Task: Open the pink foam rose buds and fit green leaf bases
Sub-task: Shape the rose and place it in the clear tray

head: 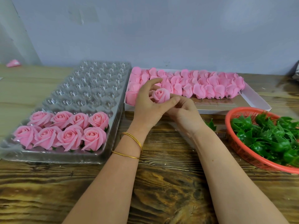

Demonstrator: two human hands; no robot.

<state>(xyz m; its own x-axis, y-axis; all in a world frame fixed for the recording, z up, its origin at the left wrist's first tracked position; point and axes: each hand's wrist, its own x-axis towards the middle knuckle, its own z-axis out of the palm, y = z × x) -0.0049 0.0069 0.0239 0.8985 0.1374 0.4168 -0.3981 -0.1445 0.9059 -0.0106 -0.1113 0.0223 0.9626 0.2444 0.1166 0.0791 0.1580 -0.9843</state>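
A pink foam rose bud (161, 95) is held up between both hands in front of the white box. My left hand (148, 105) curls around its left side, index finger arched over the top. My right hand (182, 111) pinches it from below and the right with thumb and fingers. The white box (257, 101) holds several rows of closed pink buds (200, 85). On the left, several opened roses (64, 130) with green bases sit in the near cells of a clear plastic tray (90, 88). Green leaf bases (271, 136) fill a red basket (242, 151).
One loose green leaf base (211, 125) lies on the wooden table (169, 183) just right of my right wrist. A pink scrap (13, 63) lies at the far left near the wall. Two gold bangles (131, 143) circle my left wrist.
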